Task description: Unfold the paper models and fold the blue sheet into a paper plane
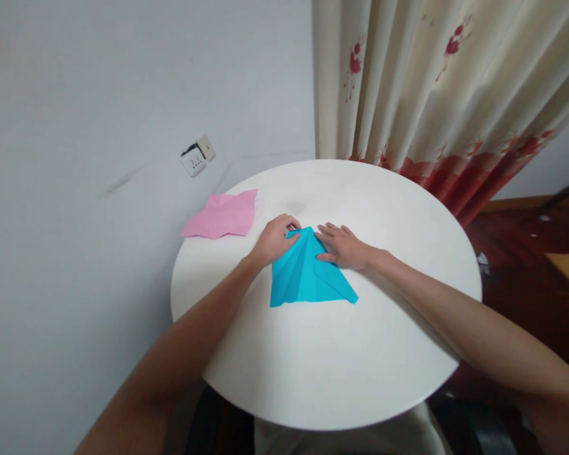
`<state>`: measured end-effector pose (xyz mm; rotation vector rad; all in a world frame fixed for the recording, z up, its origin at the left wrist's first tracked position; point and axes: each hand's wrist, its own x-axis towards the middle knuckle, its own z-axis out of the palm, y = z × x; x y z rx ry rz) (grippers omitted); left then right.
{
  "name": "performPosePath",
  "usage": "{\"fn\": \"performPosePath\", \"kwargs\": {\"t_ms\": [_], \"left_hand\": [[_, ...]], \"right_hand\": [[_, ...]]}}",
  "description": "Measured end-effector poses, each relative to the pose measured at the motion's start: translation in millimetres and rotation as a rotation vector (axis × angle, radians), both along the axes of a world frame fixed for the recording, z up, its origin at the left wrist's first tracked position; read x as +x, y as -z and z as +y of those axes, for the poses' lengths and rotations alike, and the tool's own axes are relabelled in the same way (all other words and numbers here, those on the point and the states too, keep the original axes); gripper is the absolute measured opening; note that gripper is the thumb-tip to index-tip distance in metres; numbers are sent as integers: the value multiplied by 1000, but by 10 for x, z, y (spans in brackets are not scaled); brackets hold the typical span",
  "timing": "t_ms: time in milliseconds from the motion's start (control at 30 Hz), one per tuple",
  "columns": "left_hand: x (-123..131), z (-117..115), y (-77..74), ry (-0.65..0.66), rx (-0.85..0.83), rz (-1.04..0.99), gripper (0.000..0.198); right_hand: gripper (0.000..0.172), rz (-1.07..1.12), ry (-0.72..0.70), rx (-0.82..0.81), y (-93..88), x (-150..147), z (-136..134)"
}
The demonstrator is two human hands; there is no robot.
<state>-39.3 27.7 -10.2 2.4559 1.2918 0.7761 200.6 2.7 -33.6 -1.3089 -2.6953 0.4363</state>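
A blue sheet of paper [301, 275] with creases fanning down from its top point lies on the round white table [336, 373]. Its right side is folded over into a slanting flap. My left hand [277, 239] pinches the paper's upper left edge between thumb and curled fingers. On the upper right edge rests my right hand [344, 245], palm down, fingers spread, its thumb on the folded flap.
Pink paper [222, 216] with uneven edges lies at the table's left back edge. A wall with a socket [193, 162] stands behind it on the left. Patterned curtains [408, 82] hang behind the table at the right.
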Motion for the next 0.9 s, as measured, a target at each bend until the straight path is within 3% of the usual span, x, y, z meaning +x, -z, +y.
{"fn": "performPosePath", "kwargs": {"t_ms": [100,167,467,700,900], "left_hand": [[30,-68,-26,244,4,119,17],[44,-95,-21,331,-13,205,22],[32,32,187,312,28,270,40],[22,-29,244,256,-180,509,73],[36,-52,254,243,-202,516,75]], "right_hand": [[79,8,1,23,52,7,26],[76,8,8,33,82,10,38],[75,14,8,31,45,4,14],[74,47,22,38,3,38,34],[46,189,55,174,34,-66,20]]}}
